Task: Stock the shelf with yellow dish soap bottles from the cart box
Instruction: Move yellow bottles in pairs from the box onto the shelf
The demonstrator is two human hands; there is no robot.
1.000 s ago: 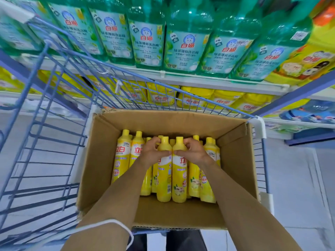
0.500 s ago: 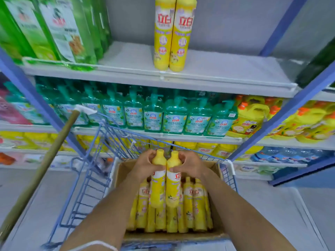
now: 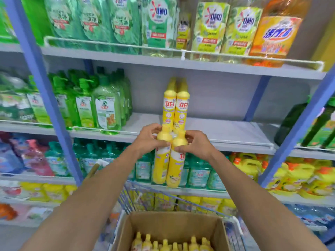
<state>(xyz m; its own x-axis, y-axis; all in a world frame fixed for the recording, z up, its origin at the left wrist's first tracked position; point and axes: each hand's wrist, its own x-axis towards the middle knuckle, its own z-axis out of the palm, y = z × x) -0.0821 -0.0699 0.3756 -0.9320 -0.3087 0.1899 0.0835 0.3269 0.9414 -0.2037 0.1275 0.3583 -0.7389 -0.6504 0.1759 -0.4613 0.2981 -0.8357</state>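
Observation:
My left hand (image 3: pixel 147 140) grips the neck of one yellow dish soap bottle (image 3: pixel 160 165), and my right hand (image 3: pixel 194 144) grips a second yellow bottle (image 3: pixel 175 169) right beside it. Both bottles hang upright, side by side, in front of the grey shelf (image 3: pixel 226 131), their caps level with its front edge. Two more yellow bottles (image 3: pixel 175 107) stand upright on that shelf just behind my hands. Below, the cardboard box (image 3: pixel 163 223) in the cart holds several yellow bottles (image 3: pixel 170 244), only their tops showing.
Green pump bottles (image 3: pixel 101 105) fill the left of the same shelf; its right part is bare grey board. Blue uprights (image 3: pixel 45 91) frame the bay. Refill pouches (image 3: pixel 155 24) sit on the shelf above, teal bottles (image 3: pixel 197 173) below. The blue wire cart (image 3: pixel 137 196) stands below my arms.
My hands took two bottles by the necks, lifted them out of the box and raised them to the level of the grey shelf. The camera tilted upward.

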